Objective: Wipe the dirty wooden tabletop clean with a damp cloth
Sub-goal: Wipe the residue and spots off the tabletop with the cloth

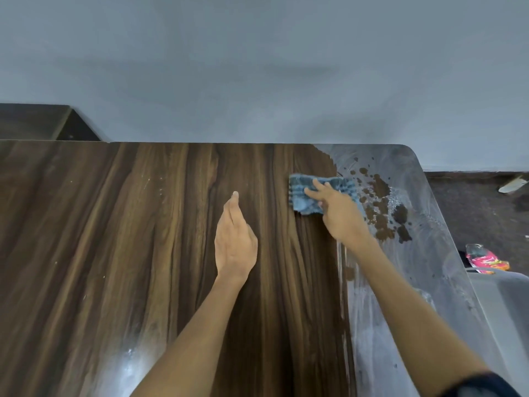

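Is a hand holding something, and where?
The right hand presses straight fingers on the blue cloth, near its middle. The left hand holds nothing.

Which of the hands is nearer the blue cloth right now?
Right. The right hand presses on the blue ribbed cloth; the left hand is off to the cloth's left over the wooden tabletop, not touching it.

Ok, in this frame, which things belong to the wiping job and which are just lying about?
Part of the job:
- blue cloth, under the right hand
- wooden tabletop
- grey film with wet brown patches along its right side
- left hand, fingers straight, holding nothing

Lying about:
- pink wrapper on the floor
- pale object on the floor, too blurred to identify
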### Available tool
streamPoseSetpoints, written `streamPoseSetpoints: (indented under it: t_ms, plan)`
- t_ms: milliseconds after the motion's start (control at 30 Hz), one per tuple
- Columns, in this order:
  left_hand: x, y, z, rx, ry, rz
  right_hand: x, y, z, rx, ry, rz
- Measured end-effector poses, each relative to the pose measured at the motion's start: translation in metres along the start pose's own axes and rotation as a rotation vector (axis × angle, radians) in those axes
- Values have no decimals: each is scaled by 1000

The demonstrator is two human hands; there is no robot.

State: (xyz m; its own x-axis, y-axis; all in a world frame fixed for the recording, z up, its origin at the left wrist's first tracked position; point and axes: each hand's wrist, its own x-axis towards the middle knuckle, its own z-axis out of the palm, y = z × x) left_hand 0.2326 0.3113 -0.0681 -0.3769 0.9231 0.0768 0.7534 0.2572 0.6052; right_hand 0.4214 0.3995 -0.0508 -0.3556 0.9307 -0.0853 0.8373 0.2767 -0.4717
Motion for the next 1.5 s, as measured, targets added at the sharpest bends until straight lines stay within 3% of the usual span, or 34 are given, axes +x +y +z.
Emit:
streamPoseSetpoints:
  t_ms: [133,300,367,533,667,900,967,1067,1233,1367,1433,1500]
  plan:
    - [-18,-4,-3,55,-29,14,23,-36,20,-18,22,84]
    - [-35,-19,-6,143,-66,133,-47,-63,45,4,-98,-160]
    - [-46,-25,-8,154,-83,145,-84,-50,42,50,-62,-194]
    - [-87,-34,-17,201,-98,148,-70,-13,10,59,14,-11]
    - [-122,-36,-28,231,-112,135,-38,-31,26,22,17,113]
    - [-152,-47,-40,225,-156,145,-170,-65,52,121,-168,-228]
    - [-169,-51,-44,231,-161,148,-207,-43,38,155,-161,-170]
    - [-182,-54,-49,222,-160,139,-195,-18,13,93,-96,-7]
    - [-205,-57,-53,216,-160,132,-150,-49,40,11,-27,126]
    - [-223,-62,-58,217,-169,142,-218,-88,72,21,-147,-56]
    - [-232,-64,-62,219,-174,148,-263,-81,70,72,-219,-182]
    - [-242,-68,-65,222,-177,150,-295,-58,63,136,-230,-187]
